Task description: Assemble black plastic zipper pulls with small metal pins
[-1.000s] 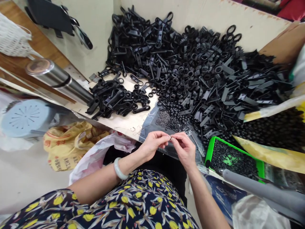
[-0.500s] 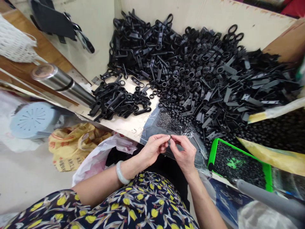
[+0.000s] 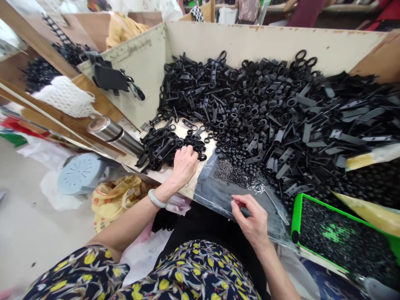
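My left hand (image 3: 185, 166) is over the small pile of black plastic handle-like parts (image 3: 162, 146) with ring ends. Its fingers curl down among them, and the tips are hidden. Above the dark work mat (image 3: 212, 191), my right hand (image 3: 251, 214) has its thumb and index finger pinched together. A tiny dark piece shows at those fingertips, too small to name. Small grey pieces (image 3: 223, 168), black beads (image 3: 239, 179) and thin silvery pins (image 3: 256, 185) lie on the mat beyond the right hand.
A big heap of black rings and flat levers (image 3: 265, 100) fills the walled bench. At left stands a steel flask (image 3: 109, 131); a green-rimmed tray (image 3: 296, 216) of black bits is at right. A thin rod (image 3: 276, 208) lies on the mat. A blue stool (image 3: 79, 173) stands on the floor.
My hands were together above the mat, fingertips meeting at a small dark piece. My left hand has moved left to the handle-part pile; the right stays over the mat. The view has shifted.
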Demonstrator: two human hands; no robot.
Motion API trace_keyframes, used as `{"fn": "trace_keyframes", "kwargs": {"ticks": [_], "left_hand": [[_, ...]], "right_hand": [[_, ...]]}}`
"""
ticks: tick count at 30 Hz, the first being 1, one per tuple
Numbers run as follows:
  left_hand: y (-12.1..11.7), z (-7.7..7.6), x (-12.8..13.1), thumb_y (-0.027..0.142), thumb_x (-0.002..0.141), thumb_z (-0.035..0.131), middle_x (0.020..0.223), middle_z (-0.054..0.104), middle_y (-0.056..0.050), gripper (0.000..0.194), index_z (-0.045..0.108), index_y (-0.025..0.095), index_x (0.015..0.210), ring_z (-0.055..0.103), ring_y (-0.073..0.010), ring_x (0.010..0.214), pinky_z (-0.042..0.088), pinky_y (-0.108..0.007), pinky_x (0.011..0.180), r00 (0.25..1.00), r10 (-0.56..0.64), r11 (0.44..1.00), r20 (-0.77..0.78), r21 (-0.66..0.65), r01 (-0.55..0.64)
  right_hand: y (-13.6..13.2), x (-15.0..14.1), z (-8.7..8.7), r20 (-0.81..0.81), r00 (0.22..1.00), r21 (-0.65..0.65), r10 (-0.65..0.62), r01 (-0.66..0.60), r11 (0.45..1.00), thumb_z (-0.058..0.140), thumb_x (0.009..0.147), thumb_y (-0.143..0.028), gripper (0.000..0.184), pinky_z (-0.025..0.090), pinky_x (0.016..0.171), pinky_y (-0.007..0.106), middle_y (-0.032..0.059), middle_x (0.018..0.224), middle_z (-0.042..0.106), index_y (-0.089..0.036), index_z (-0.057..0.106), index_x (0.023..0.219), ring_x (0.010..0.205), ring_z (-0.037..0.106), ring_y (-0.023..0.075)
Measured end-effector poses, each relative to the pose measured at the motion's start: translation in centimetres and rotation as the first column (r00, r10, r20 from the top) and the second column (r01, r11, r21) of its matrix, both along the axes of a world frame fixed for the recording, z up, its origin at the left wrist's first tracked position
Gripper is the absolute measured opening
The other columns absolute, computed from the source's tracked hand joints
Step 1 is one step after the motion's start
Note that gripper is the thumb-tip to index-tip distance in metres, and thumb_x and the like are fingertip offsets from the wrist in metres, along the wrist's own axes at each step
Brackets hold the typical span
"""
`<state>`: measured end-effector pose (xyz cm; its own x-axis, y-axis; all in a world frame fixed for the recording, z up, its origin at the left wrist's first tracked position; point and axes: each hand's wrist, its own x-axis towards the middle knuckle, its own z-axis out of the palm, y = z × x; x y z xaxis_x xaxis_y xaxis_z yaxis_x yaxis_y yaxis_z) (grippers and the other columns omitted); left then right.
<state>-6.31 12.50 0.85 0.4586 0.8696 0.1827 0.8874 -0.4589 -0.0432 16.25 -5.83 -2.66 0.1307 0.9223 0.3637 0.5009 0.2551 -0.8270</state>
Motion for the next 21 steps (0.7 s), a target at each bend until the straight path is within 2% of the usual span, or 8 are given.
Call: {"fn": "trace_keyframes", "kwargs": {"ticks": [4,7,8,10,12,13,16,21], "left_hand": [[-0.7,1.9,0.5,0.024,0.093,0.062,0.107,0.065,-0.014,0.009,0.066,0.019,0.087,0.057,-0.0321,0.105,0.041,-0.046,0.089,0.965,0.012,0.999,0.263,-0.045,0.0],[-2.7,3.5,1.4,0.025,0.087,0.067,0.104,0.07,-0.008,0.01,0.06,0.02,0.083,0.063,-0.027,0.105,0.044,-0.042,0.095,0.753,0.115,0.94,0.648,-0.317,0.129],[-3.7,3.8,1.8,0.028,0.088,0.067,0.1,0.072,-0.007,0.013,0.057,0.021,0.083,0.066,-0.0249,0.101,0.047,-0.04,0.093,0.631,0.23,0.858,0.741,-0.46,0.228],[-6.0,3.6,2.8,0.036,0.09,0.065,0.09,0.074,-0.005,0.02,0.052,0.021,0.088,0.071,-0.0215,0.086,0.051,-0.035,0.081,0.392,0.545,0.583,0.742,-0.671,0.459],[-8.2,2.8,3.9,0.042,0.09,0.067,0.083,0.075,-0.004,0.028,0.051,0.021,0.1,0.071,-0.0189,0.073,0.051,-0.031,0.073,0.245,0.767,0.352,0.593,-0.708,0.612],[-9.1,2.3,4.3,0.044,0.089,0.071,0.082,0.075,-0.003,0.035,0.051,0.021,0.106,0.071,-0.0178,0.07,0.051,-0.03,0.072,0.196,0.824,0.297,0.531,-0.701,0.649],[-11.2,1.3,5.3,0.044,0.081,0.082,0.082,0.074,-0.002,0.052,0.056,0.019,0.12,0.069,-0.0148,0.07,0.052,-0.027,0.074,0.095,0.893,0.264,0.439,-0.684,0.68],[-12.1,1.0,5.6,0.04,0.077,0.087,0.086,0.072,-0.002,0.054,0.06,0.017,0.117,0.067,-0.0131,0.072,0.052,-0.026,0.074,0.074,0.915,0.234,0.397,-0.67,0.705]], "right_hand": [[-0.1,-0.5,1.2,-0.036,0.999,0.006,0.004,-0.004,1.0,0.067,0.095,-0.018,0.013,0.055,0.067,0.029,0.0007,0.08,0.067,-0.022,0.072,0.106,0.068,0.064,0.0146],[0.3,-0.9,2.3,-0.09,0.996,0.004,-0.023,0.023,1.0,0.067,0.095,-0.018,0.011,0.055,0.067,0.029,0.0004,0.079,0.067,-0.022,0.073,0.102,0.068,0.064,0.0145],[0.4,-1.0,2.6,-0.106,0.994,0.003,-0.032,0.032,0.999,0.066,0.095,-0.019,0.01,0.055,0.067,0.029,0.0005,0.079,0.067,-0.022,0.074,0.102,0.068,0.064,0.0145],[0.7,-1.2,3.0,-0.123,0.992,-0.004,-0.037,0.037,0.999,0.066,0.095,-0.019,0.011,0.055,0.068,0.029,0.0011,0.082,0.069,-0.022,0.074,0.101,0.07,0.065,0.0147],[0.8,-1.2,3.1,-0.118,0.992,-0.014,-0.034,0.033,0.999,0.066,0.095,-0.019,0.011,0.056,0.07,0.029,0.0019,0.085,0.071,-0.022,0.074,0.102,0.072,0.066,0.015],[0.8,-1.2,3.0,-0.112,0.993,-0.019,-0.034,0.032,0.999,0.067,0.095,-0.019,0.011,0.057,0.07,0.029,0.0023,0.086,0.072,-0.022,0.074,0.103,0.073,0.066,0.0151],[0.6,-0.8,2.6,-0.086,0.996,-0.042,-0.034,0.031,0.999,0.066,0.095,-0.02,0.011,0.057,0.07,0.029,0.0025,0.087,0.072,-0.021,0.073,0.104,0.072,0.067,0.0147],[0.4,-0.5,1.6,-0.035,0.999,-0.062,-0.011,0.009,0.998,0.066,0.097,-0.022,0.012,0.056,0.07,0.029,0.0017,0.083,0.07,-0.022,0.073,0.106,0.071,0.066,0.0144]]}}
